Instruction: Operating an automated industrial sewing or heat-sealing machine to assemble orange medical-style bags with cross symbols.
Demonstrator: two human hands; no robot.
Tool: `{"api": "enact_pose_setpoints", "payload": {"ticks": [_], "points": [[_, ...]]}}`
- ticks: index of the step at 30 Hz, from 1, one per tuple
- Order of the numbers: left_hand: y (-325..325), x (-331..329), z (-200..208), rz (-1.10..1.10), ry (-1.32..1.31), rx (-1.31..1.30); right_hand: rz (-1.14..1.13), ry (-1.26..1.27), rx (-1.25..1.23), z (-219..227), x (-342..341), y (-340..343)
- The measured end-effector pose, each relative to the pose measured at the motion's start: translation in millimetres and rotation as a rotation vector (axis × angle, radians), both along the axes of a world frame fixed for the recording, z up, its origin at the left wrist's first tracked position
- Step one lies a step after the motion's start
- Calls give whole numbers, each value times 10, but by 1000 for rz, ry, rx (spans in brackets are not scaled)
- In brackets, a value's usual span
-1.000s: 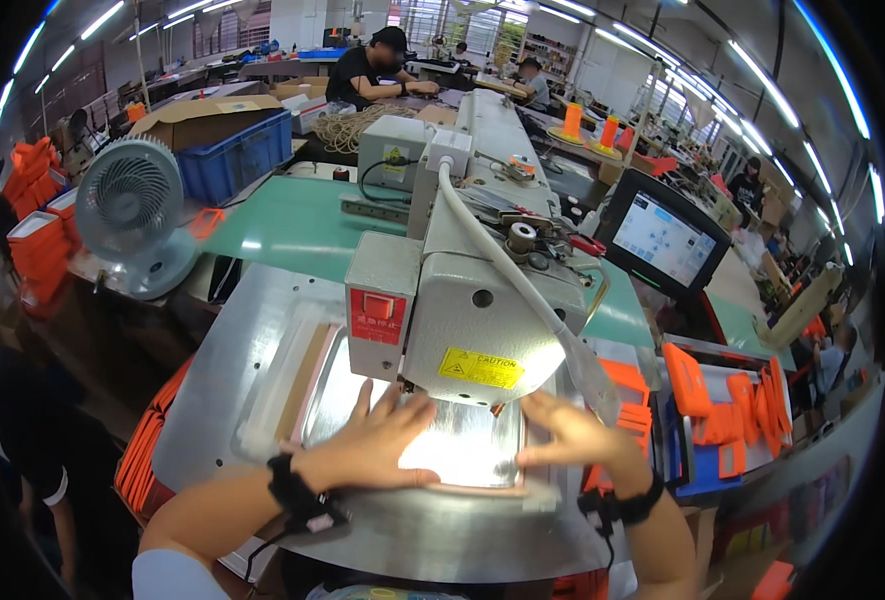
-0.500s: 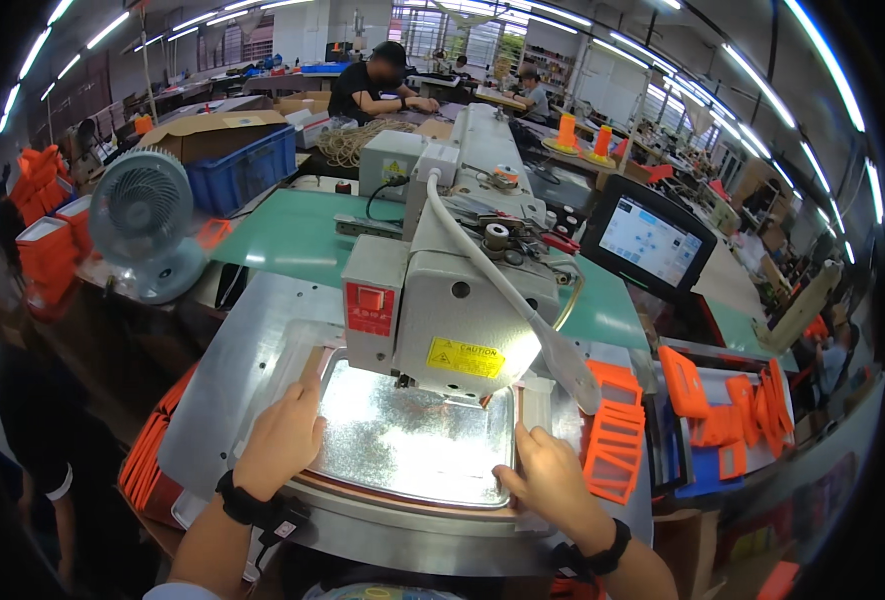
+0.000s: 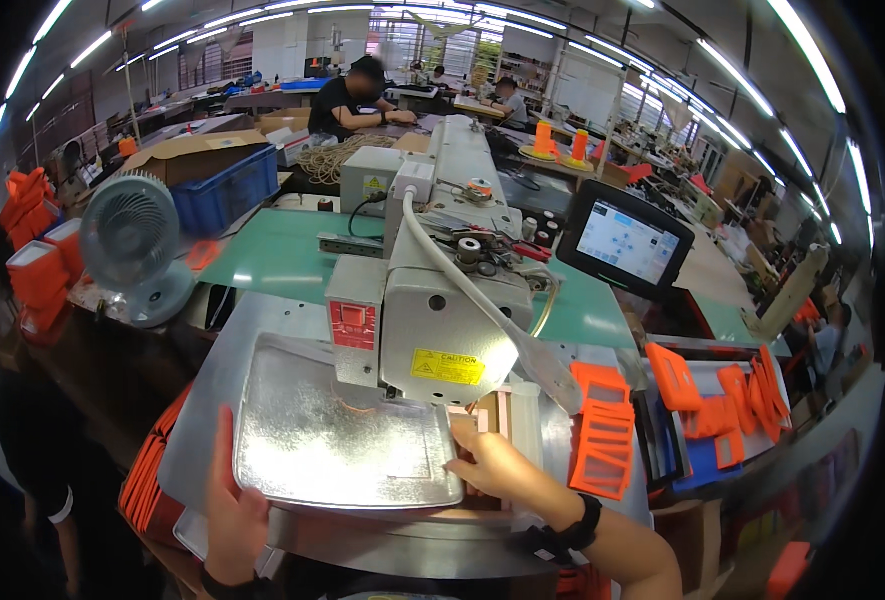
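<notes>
A shallow silver metal tray [image 3: 338, 440] lies under the head of a grey industrial sewing machine [image 3: 453, 320], shifted to the left of a wood-edged frame [image 3: 504, 415]. My right hand [image 3: 488, 465] is closed at the tray's right edge, thumb against the rim and fingers curled beside it. At the tray's lower left corner is my left hand [image 3: 238, 520], fingers stretched upward along the left edge and thumb apart. Whether its palm presses on the rim I cannot make out. Dark bands circle both wrists.
Orange frame-shaped pieces [image 3: 603, 430] lie right of the machine, with more in a tray [image 3: 708, 385] beyond. Orange pieces [image 3: 153, 455] are stacked at the left. A control screen [image 3: 623, 240], fan [image 3: 133, 240] and blue crate [image 3: 228, 190] stand around. A co-worker [image 3: 348, 105] sits behind.
The metal tray has slid left out of the wood-edged frame, baring the frame's right part. My left hand has moved left and down; my right hand has followed the tray's right edge leftward.
</notes>
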State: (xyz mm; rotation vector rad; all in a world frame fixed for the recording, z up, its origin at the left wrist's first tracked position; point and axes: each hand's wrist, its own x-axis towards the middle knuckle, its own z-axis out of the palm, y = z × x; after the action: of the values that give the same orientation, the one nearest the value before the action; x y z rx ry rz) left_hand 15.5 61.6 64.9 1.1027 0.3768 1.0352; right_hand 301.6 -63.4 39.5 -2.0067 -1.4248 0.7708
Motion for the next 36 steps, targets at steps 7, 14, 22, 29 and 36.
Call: {"api": "enact_pose_setpoints", "payload": {"ticks": [7, 14, 22, 29, 36], "points": [[-203, 53, -342, 213, 267, -80, 191, 122, 122, -18, -353, 228], [195, -946, -520, 154, 68, -811, 173, -369, 244, 166, -681, 275], [111, -1078, -628, 460, -16, -67, 627, -280, 23, 241, -837, 183], [159, -149, -68, 225, -404, -433, 91, 121, 477, 417, -233, -72], [270, 221, -247, -5, -338, -371, -228, 294, 626, 278, 150, 56]]}}
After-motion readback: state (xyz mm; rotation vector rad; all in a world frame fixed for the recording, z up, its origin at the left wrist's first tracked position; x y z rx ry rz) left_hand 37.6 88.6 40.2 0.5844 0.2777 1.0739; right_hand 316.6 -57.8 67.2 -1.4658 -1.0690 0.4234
